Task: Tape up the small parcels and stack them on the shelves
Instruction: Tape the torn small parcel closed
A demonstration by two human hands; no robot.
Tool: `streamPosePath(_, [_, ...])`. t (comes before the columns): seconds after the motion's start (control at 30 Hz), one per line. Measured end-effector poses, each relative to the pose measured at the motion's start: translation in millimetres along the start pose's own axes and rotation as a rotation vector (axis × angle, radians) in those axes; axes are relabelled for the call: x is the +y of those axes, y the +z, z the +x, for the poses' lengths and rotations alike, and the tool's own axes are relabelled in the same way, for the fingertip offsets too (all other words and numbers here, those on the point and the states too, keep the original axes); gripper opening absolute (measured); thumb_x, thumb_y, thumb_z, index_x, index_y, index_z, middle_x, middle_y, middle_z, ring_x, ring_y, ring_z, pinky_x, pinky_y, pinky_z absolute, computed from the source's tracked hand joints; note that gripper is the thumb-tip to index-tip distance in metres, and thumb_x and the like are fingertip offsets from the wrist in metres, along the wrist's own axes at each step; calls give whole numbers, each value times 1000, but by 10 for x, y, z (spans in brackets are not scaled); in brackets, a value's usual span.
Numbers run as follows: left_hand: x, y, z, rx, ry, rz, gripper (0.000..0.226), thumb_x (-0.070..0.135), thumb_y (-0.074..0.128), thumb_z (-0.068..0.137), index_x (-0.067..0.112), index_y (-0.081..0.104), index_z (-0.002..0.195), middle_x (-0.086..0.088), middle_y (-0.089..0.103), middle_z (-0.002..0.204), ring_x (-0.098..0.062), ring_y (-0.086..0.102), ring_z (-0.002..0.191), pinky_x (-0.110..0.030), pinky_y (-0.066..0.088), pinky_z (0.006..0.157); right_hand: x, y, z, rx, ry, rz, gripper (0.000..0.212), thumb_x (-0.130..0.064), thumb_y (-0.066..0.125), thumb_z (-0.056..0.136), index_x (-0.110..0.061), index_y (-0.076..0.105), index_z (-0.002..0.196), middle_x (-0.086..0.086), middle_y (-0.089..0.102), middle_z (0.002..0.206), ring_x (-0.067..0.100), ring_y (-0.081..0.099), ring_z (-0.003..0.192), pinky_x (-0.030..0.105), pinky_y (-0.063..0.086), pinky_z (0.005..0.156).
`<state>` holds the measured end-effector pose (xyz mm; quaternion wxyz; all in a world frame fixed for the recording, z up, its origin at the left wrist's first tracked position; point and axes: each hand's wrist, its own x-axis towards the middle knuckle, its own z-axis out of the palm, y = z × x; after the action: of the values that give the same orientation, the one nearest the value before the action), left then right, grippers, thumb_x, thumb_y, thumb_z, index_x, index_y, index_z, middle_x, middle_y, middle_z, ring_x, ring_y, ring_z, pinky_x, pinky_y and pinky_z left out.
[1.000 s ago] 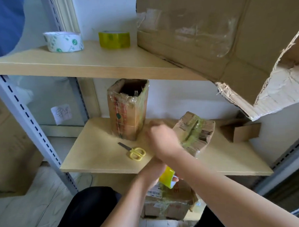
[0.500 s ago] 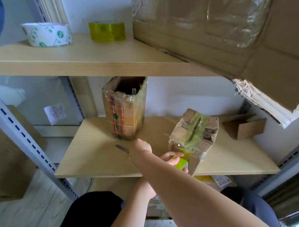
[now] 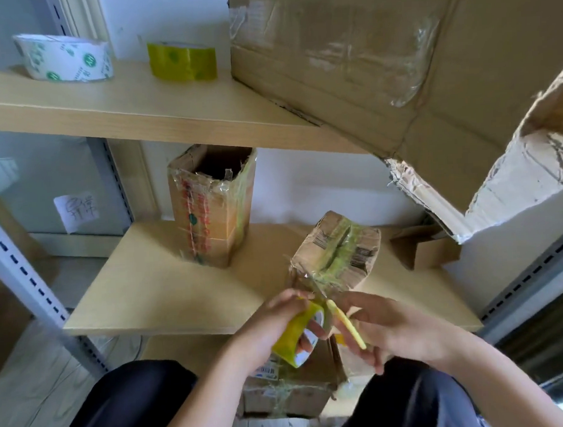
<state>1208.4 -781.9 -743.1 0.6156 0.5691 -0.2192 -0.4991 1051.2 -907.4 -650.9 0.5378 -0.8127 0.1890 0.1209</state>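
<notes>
Gone from lower shelf (image 3: 154, 293): scissors (image 3: 343, 323), now gripped by right hand (image 3: 391, 328) at frame bottom centre. Left hand (image 3: 278, 323) curled around tape roll (image 3: 295, 342); taped parcel (image 3: 336, 253) just above. Torn carton (image 3: 396, 63) overhanging upper right.

Lower centre of the frame: my left hand (image 3: 272, 323) grips a yellow-green tape roll (image 3: 295, 338); my right hand (image 3: 391, 328) holds yellow-handled scissors (image 3: 343, 320), blades pointing up at the tape strip running to the small parcel (image 3: 336, 253) on the lower shelf (image 3: 154, 283). Centre: an open-topped box (image 3: 213, 206). Upper left: two tape rolls, white (image 3: 65, 58) and yellow (image 3: 183, 61).
</notes>
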Motion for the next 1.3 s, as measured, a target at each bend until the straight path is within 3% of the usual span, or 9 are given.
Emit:
streamPosePath(0.1, [3, -12, -7, 19, 37, -16, 19, 13, 48, 103, 2, 57, 115, -21, 73, 79, -23, 57, 47, -26, 47, 47, 199, -211, -182, -79, 145, 50, 65, -67, 65, 74, -6, 53, 95, 15, 51, 78, 23, 48, 63, 29, 48, 54])
streamPosePath(0.3, [26, 8, -56, 17, 13, 23, 22, 13, 47, 103, -1, 53, 120, -33, 68, 80, -22, 50, 41, -24, 44, 42, 324, -257, -53, -62, 299, -80, 36, -68, 65, 76, -32, 60, 73, 6, 50, 69, 18, 44, 54, 28, 43, 51])
streamPosePath(0.37, [29, 14, -57, 42, 8, 28, 23, 12, 46, 104, -3, 51, 120, -31, 67, 74, -21, 50, 40, -25, 42, 42, 292, -232, -31, -78, 293, -80, 32, -63, 64, 77, -33, 59, 68, 8, 48, 72, 18, 41, 55, 29, 41, 52])
streamPosePath(0.5, [21, 19, -36, 46, -7, 67, 26, 14, 45, 104, -4, 48, 121, -31, 65, 73, -21, 48, 39, -23, 41, 41, 285, -236, 63, -35, 243, -47, 54, -71, 69, 70, -20, 58, 81, 10, 49, 73, 17, 41, 54, 26, 39, 49])
streamPosePath(0.67, [17, 3, -6, 60, -37, 70, 26, 20, 49, 103, -1, 50, 119, -26, 67, 71, -22, 47, 40, -23, 42, 41, 297, -166, 228, 87, 247, -98, 64, -69, 69, 75, -6, 62, 87, 0, 54, 59, 13, 42, 47, 22, 38, 46])
streamPosePath(0.87, [23, -1, 9, 64, -53, 93, 28, 25, 52, 103, 3, 52, 119, -22, 66, 66, -21, 49, 41, -23, 42, 42, 444, -91, 258, 265, 187, -98, 51, -57, 74, 78, -6, 67, 76, 3, 60, 56, 17, 41, 44, 23, 32, 45])
streamPosePath(1.03, [91, -118, -108, 103, -37, 304, 15, 23, 57, 101, 8, 58, 100, -14, 63, 59, -20, 52, 41, -23, 43, 42, 534, 112, 292, 362, 104, -158, 28, -38, 75, 85, -16, 68, 70, 0, 62, 50, 16, 39, 41, 19, 28, 43])
streamPosePath(1.17, [171, -424, -264, 233, -40, 455, 10, 19, 56, 98, 12, 62, 97, -10, 64, 56, -20, 56, 43, -25, 45, 45, 495, 479, 387, 472, 98, -86, 24, -36, 66, 93, -14, 68, 83, -2, 65, 54, 9, 44, 36, 18, 32, 39])
streamPosePath(1.3, [225, -673, -407, 411, 22, 272, 9, 16, 60, 97, 7, 63, 98, -14, 61, 54, -22, 52, 42, -26, 42, 47, 360, 960, 669, 442, 137, -111, 20, -32, 63, 96, -20, 62, 80, -4, 61, 59, 10, 54, 43, 25, 45, 45])
